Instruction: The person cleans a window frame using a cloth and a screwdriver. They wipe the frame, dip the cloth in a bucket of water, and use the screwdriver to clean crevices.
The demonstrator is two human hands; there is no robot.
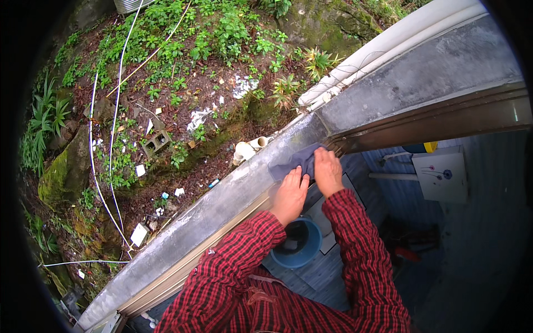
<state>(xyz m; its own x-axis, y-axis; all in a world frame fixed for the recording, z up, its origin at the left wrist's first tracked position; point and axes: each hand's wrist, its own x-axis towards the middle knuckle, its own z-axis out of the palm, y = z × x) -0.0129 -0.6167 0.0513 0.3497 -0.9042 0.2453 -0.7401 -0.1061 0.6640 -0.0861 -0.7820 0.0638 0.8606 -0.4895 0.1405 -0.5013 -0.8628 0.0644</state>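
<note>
A dark grey-blue cloth [300, 161] lies bunched on the window's outer concrete sill [208, 233], near the corner by the frame. My right hand [328, 170] grips its right part, fingers curled over it. My left hand [290, 195] holds the lower edge, fingertips on top of the fabric; its palm side is hidden. Alongside the sill runs the window track [237, 222], close under my left wrist. The brown window frame [437, 114] reaches from the corner to the right.
Below my arms, a blue basin [318, 243] stands on the floor with something dark inside. White pipes [374, 54] run along the outer wall; a pipe end [259, 142] sticks up beyond the sill. Outside is a littered slope [166, 104]. A white cistern [441, 175] hangs indoors.
</note>
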